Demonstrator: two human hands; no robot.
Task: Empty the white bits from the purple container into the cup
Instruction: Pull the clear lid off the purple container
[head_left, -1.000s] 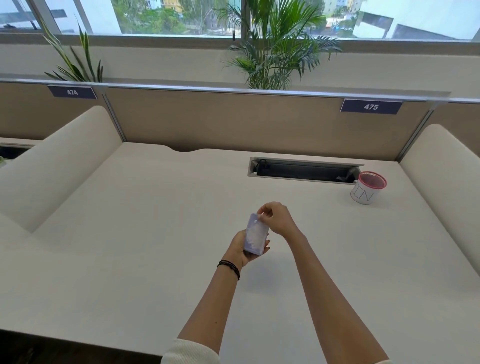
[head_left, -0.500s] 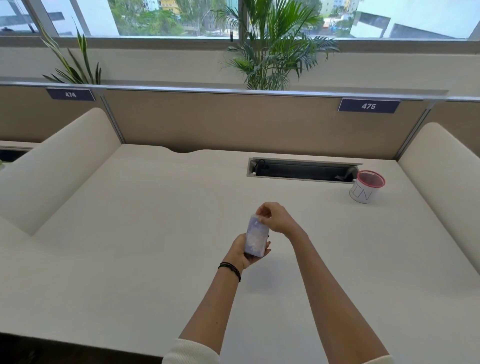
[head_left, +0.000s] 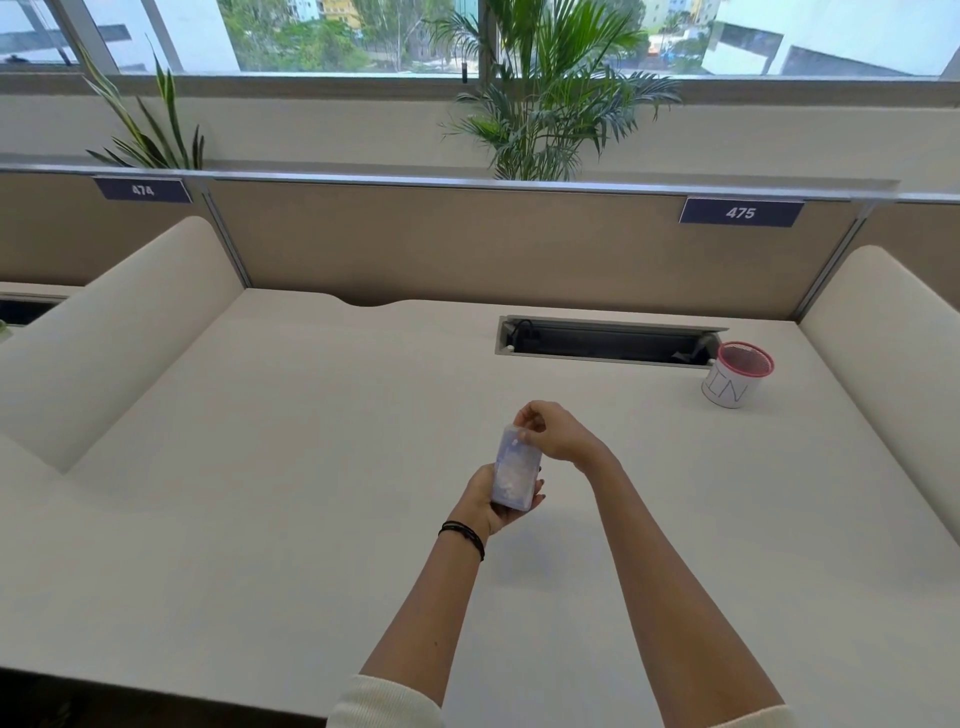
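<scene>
**Container in hand, nothing poured yet**

I see the left hand (head_left: 485, 501) gripping the purple container (head_left: 515, 474) above the desk (head_left: 260, 467), just below centre. The right hand (head_left: 550, 431) pinches its top end, seemingly working the lid. The white bits (head_left: 511, 475) sit inside. The pink-rimmed cup (head_left: 737, 375) stands well apart at two o'clock, so opening, carrying and tipping all remain. I cannot tell whether the lid is loosened; the cup's inside is unclear.
</scene>
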